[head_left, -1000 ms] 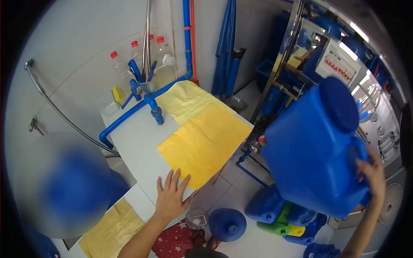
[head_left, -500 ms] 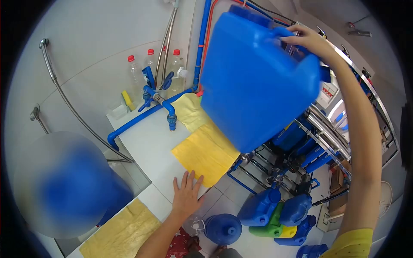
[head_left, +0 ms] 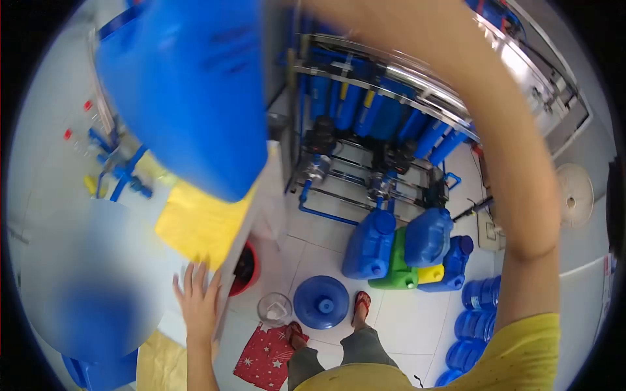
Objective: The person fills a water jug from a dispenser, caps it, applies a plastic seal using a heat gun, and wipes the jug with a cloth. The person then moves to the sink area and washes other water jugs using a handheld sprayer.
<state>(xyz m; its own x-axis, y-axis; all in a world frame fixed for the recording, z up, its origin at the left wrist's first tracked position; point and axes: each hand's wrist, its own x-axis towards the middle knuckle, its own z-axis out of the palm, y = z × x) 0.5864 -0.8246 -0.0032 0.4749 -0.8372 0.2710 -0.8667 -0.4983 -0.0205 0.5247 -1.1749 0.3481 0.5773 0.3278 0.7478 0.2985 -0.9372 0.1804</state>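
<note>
A large blue jug (head_left: pixel 189 98), blurred by motion, hangs tilted over the counter at the upper left. My right arm (head_left: pixel 521 182) reaches up and across to its top; the right hand is at the upper edge, its fingers out of sight. My left hand (head_left: pixel 199 300) lies on the white counter (head_left: pixel 147 260) with fingers spread, the tips at the edge of a yellow cloth (head_left: pixel 202 225). The jug's bottom is just above or on that cloth; I cannot tell which. A second yellow cloth (head_left: pixel 160 362) lies nearer me.
Blue tap pipes (head_left: pixel 120 173) and red-capped bottles (head_left: pixel 78 140) stand behind the counter. On the floor are a red bucket (head_left: pixel 246 270), a round blue water bottle (head_left: pixel 321 303), a red star-patterned mat (head_left: pixel 264 355) and several jugs (head_left: pixel 368 244). A filter rack (head_left: pixel 385 117) stands beyond.
The blue jug has swung left over the counter, my right arm following across the top. My view has turned toward the floor and rack. My left hand stays by the cloth.
</note>
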